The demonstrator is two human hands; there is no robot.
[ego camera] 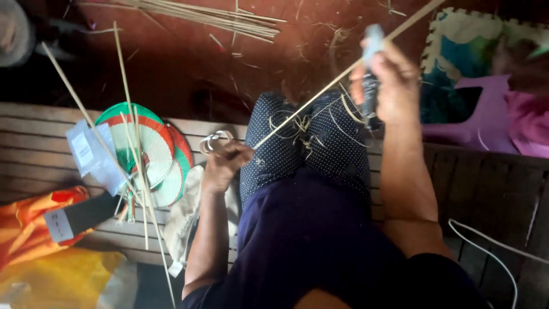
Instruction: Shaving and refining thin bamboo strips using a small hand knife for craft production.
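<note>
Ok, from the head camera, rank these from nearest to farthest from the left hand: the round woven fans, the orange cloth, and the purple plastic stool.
Measured from the left hand, which holds the lower end of a thin strip:
1. Round woven fans, just to its left on the slatted bench.
2. Orange cloth, farther left, at the bench's lower left edge.
3. Purple plastic stool, far across on the right, past the right hand.

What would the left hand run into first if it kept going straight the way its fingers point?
Probably the curled strip lying right before the left hand, which grips the low end of the long cane. Beyond that lies the dark red floor past the bench edge. Depth is hard to judge from above.
</note>
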